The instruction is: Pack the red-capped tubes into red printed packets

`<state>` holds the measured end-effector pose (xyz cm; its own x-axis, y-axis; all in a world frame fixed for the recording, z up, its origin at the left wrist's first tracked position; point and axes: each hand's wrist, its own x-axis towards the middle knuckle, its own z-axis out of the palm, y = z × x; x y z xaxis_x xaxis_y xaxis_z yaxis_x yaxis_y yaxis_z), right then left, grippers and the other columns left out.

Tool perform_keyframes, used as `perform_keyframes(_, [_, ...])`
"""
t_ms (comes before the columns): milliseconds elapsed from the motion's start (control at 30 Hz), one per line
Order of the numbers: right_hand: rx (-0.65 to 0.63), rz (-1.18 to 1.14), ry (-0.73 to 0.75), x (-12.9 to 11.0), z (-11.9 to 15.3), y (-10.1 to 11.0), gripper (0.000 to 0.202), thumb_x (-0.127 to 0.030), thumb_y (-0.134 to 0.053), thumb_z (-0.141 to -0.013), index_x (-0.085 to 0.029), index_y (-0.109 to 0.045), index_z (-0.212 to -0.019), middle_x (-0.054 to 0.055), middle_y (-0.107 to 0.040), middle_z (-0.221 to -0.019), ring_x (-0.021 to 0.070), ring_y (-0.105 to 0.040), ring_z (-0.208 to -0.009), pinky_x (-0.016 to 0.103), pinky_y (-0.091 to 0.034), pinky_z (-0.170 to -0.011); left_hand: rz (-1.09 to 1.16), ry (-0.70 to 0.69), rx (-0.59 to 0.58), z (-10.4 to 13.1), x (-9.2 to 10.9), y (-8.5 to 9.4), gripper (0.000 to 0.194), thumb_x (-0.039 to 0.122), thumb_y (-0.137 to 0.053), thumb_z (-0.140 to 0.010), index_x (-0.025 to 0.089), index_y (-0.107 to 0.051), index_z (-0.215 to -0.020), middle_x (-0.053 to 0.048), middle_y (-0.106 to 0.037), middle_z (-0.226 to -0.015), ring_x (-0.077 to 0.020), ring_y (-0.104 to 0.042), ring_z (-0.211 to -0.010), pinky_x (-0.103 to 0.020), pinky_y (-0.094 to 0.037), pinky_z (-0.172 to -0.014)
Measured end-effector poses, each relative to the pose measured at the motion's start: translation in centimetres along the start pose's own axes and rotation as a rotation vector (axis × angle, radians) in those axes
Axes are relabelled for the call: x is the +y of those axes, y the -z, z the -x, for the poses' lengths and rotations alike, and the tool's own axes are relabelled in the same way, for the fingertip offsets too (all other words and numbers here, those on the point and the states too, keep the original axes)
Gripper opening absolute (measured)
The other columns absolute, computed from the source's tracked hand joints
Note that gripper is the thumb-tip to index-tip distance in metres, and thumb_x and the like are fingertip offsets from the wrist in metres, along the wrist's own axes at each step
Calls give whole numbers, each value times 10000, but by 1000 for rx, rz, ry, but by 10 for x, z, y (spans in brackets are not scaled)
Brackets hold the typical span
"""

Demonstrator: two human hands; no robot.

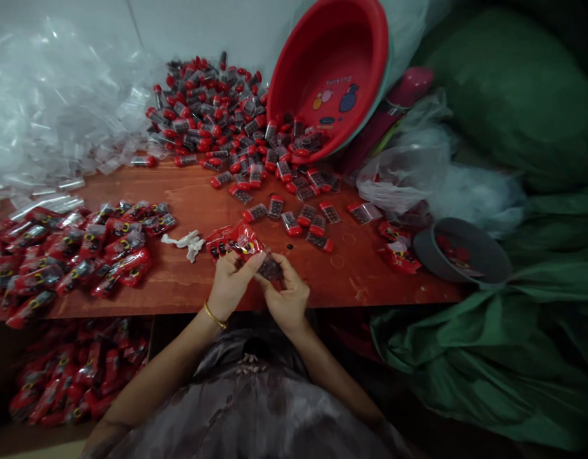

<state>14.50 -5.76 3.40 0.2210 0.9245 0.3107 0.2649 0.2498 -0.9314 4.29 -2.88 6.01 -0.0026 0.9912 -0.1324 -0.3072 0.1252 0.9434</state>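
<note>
My left hand (pixel 231 284), with a gold bangle at the wrist, is closed in a pinch at the near edge of a red printed wrapper (pixel 234 241). My right hand (pixel 287 296) grips a small clear bottle (pixel 270 269) of dark pieces between thumb and fingers. The left thumb tip meets the bottle, and both hands are close together over the table's front edge. Several similar red-capped bottles (pixel 291 223) lie just beyond. A crumpled white tissue (pixel 186 242) rests left of the wrapper.
A heap of red-capped bottles (pixel 212 115) spreads from a tilted red basin (pixel 342 51). Clear plastic tubes (pixel 59 95) pile at the back left. Filled red packets (pixel 83 248) lie left, with more packets (pixel 78 376) below. A grey bowl (pixel 437 255) and green cloth (pixel 485 344) are right.
</note>
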Motion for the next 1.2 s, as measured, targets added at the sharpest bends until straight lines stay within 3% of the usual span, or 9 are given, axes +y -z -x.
perform_keyframes(233, [1, -143, -133, 4, 5, 4, 406, -310, -715, -711, -207, -601, -1087, 50, -697, -1016, 183, -674, -865, 305, -553, -797, 44, 22, 16, 6, -3, -8, 237, 367, -754, -662, 149, -714, -747, -22, -693, -715, -129, -607, -668, -250, -490, -694])
perform_keyframes(333, [-119, -162, -199, -1, 3, 14, 342, -341, -650, -770, -202, -595, -1078, 19, -699, -829, 140, -656, -634, 252, -549, -608, 158, 81, 16, 2, 0, -7, 282, 394, -774, -625, 161, -723, -775, -37, -709, -747, -139, -625, -690, -251, -492, -696])
perform_keyframes(433, [-195, -226, -281, -6, 2, 18, 236, -386, -557, -843, -189, -610, -963, -56, -573, -529, 88, -518, -393, 199, -442, -421, 149, 95, -44, 0, 0, -4, 261, 401, -774, -625, 172, -727, -742, -34, -705, -713, -123, -601, -620, -234, -477, -611])
perform_keyframes(567, [-167, -433, -401, -5, 5, 10, 269, -441, -592, -810, -191, -606, -907, -56, -568, -568, 49, -424, -333, 175, -334, -336, 31, 88, -111, 4, -1, -4, 252, 416, -748, -658, 167, -710, -655, -35, -699, -688, -107, -563, -555, -219, -432, -514])
perform_keyframes(733, [-148, -681, -538, -4, 4, 7, 313, -489, -674, -708, -196, -603, -793, -67, -552, -562, 19, -337, -282, 162, -246, -276, -55, 67, -137, 7, 5, -5, 269, 411, -758, -647, 171, -727, -765, -22, -686, -674, -112, -577, -559, -218, -446, -525])
perform_keyframes(900, [-193, -723, -597, -15, -1, 16, 320, -494, -667, -714, -187, -581, -747, -59, -586, -548, 16, -331, -262, 163, -241, -272, 102, 84, -77, 2, 16, -8, 345, 479, -748, -630, 160, -703, -753, -46, -706, -724, -140, -622, -583, -231, -484, -533])
perform_keyframes(1033, [-205, -800, -638, -22, -1, 13, 304, -472, -649, -737, -186, -553, -695, -79, -541, -514, 6, -298, -264, 164, -291, -296, -10, 154, -148, 4, 19, -12, 394, 474, -686, -701, 143, -690, -914, -41, -702, -680, -108, -529, -373, -216, -384, -326])
perform_keyframes(1200, [-96, -629, -504, -23, 6, 7, 264, -443, -588, -798, -185, -564, -748, -71, -533, -537, 20, -352, -290, 151, -258, -286, -87, 92, -135, 9, 11, -16, 379, 493, -653, -726, 125, -686, -808, -15, -664, -586, -62, -437, -324, -190, -332, -300])
